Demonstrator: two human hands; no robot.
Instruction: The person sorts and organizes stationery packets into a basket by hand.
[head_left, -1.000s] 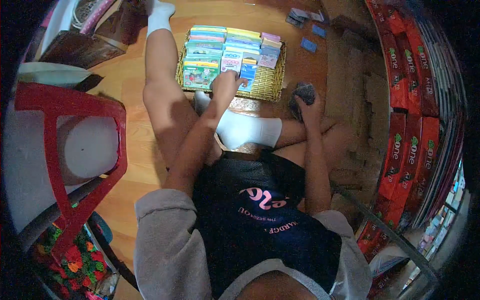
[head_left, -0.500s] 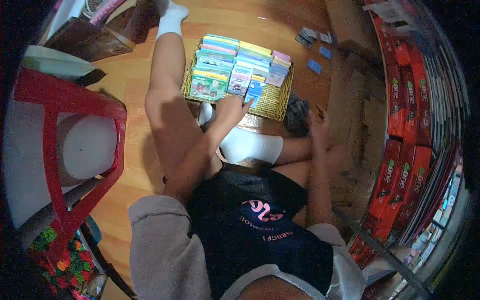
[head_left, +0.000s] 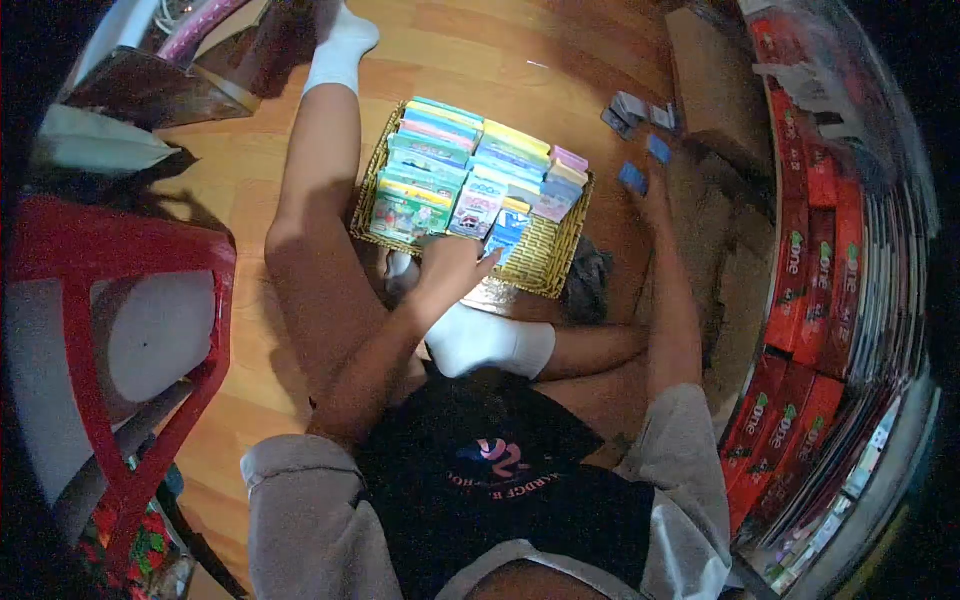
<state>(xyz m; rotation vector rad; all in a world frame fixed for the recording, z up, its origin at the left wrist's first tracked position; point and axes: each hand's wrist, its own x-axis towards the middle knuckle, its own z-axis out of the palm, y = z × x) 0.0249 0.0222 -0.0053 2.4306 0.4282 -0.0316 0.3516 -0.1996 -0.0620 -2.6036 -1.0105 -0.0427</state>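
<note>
A shallow woven basket (head_left: pixel 570 262) in front of me holds rows of small, colourful flat packs, among them a green pack (head_left: pixel 410 212) and a white-and-pink pack (head_left: pixel 476 207). My left hand (head_left: pixel 455 267) is at the basket's near edge, fingers curled and thumb against a small blue pack (head_left: pixel 505 236) at the front of the rows. Out to the right, my right hand (head_left: pixel 652 192) reaches over the floor, fingers stretched towards a flat blue pack (head_left: pixel 633 179). Another blue pack (head_left: pixel 658 149) lies just beyond. Dim light hides the right fingertips, and whether they touch cannot be made out.
Several grey packs (head_left: pixel 626 112) lie farther out on the wooden floor. A dark grey cloth (head_left: pixel 588 284) is beside the basket. Red boxes (head_left: pixel 790 410) are stacked along the right, near brown cardboard (head_left: pixel 715 85). A red chair (head_left: pixel 120 240) stands at left. My legs flank the basket.
My right hand has moved from beside the grey cloth outward to the blue packs on the floor. My left hand stays at the small blue pack. The whole view has shifted slightly.
</note>
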